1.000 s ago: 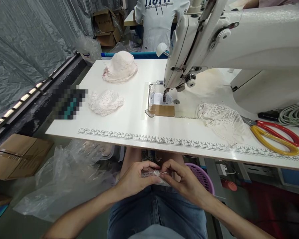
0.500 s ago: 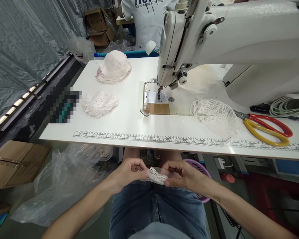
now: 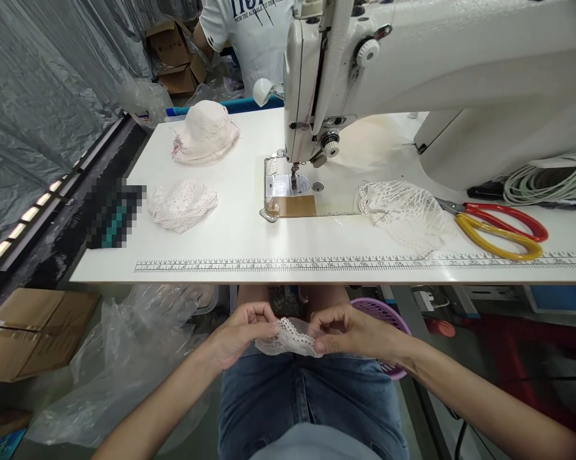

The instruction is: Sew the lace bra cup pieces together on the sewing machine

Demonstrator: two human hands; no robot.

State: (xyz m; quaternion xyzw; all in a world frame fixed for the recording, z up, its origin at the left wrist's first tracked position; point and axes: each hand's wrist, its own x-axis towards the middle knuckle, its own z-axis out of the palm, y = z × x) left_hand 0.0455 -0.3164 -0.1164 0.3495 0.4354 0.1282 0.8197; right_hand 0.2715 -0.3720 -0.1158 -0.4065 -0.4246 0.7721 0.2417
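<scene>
Above my lap, a small piece of white lace fabric (image 3: 291,338) is stretched between my two hands. My left hand (image 3: 246,329) pinches its left end between thumb and fingers. The right end is gripped by my right hand (image 3: 342,329), thumb in front. A scalloped, holed lace edge runs along its top. On the table ahead stands a white sewing machine (image 3: 311,83), its presser foot (image 3: 294,177) over the metal needle plate. Another white lace piece (image 3: 403,211) lies to the right of the plate. Left of the machine are a lace bundle (image 3: 183,204) and stacked pale cup-shaped pieces (image 3: 205,131).
Scissors (image 3: 501,233) with red and yellow handles lie on the table's right side, near a coiled cable (image 3: 551,179). A printed ruler runs along the front edge. Below are a purple basket (image 3: 382,313), plastic sheeting (image 3: 124,370) and a cardboard box (image 3: 33,329). A person (image 3: 256,45) sits beyond the table.
The lace piece has been spread and turned, so more of its fabric shows below the edge. Both hands keep their pinch. The view has shifted slightly to the right.
</scene>
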